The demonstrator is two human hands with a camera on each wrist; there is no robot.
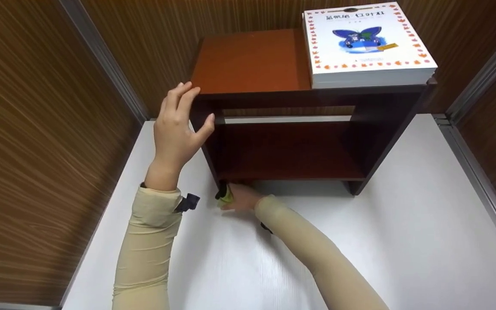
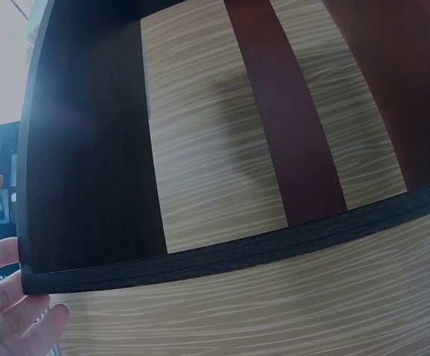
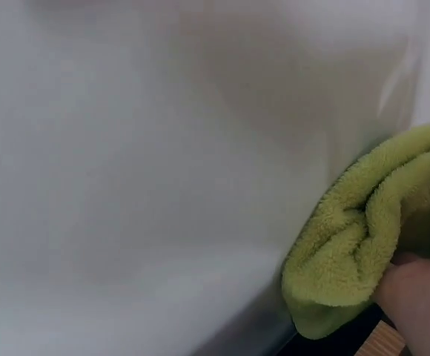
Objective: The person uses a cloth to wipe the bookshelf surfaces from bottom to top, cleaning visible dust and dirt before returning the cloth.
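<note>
A dark brown wooden shelf unit (image 1: 291,150) stands on the white tabletop. My left hand (image 1: 175,125) is at its upper left corner, fingertips on the edge of the top board and thumb spread apart. The left wrist view shows those fingers (image 2: 44,326) beside the dark corner of the frame. Low down, my right hand (image 1: 243,198) grips a yellow-green cloth (image 3: 348,245) at the foot of the shelf's left side panel. Folded and bunched, the cloth lies against the white surface in the right wrist view. Most of the right fingers are hidden by the cloth and shelf.
A stack of white books (image 1: 368,47) with a butterfly on the cover sits on the right part of the shelf's top. Wood-grain panels (image 1: 37,129) enclose the white tabletop (image 1: 403,237) at the left, back and right, with metal strips along their edges.
</note>
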